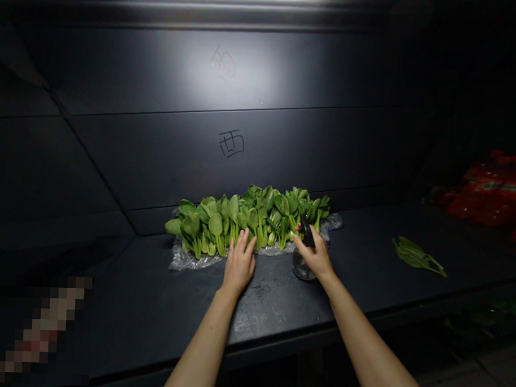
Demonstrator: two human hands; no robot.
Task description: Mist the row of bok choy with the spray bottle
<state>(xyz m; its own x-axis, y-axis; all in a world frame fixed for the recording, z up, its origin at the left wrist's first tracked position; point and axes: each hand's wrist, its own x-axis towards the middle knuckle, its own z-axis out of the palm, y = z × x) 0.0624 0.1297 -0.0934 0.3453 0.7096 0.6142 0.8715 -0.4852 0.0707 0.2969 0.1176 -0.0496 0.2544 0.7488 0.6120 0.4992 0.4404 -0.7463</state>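
A long row of bok choy (246, 221) lies on a crumpled clear plastic sheet (192, 262), its leaves toward the wall and its pale stems toward me. My left hand (238, 263) rests flat with its fingers spread, the fingertips at the stems. My right hand (317, 255) grips a spray bottle (301, 267) around its neck. The bottle has a clear round body and a black trigger head (307, 230), which points toward the bok choy. Its base stands on or just above the table, close to the plastic; the picture does not settle which.
A few loose green leaves (416, 255) lie on the dark table (279, 301) to the right. Red packaging (486, 190) is heaped at the far right. A dark wall (229, 170) with a hand-drawn mark rises behind. The table's front edge runs below my forearms.
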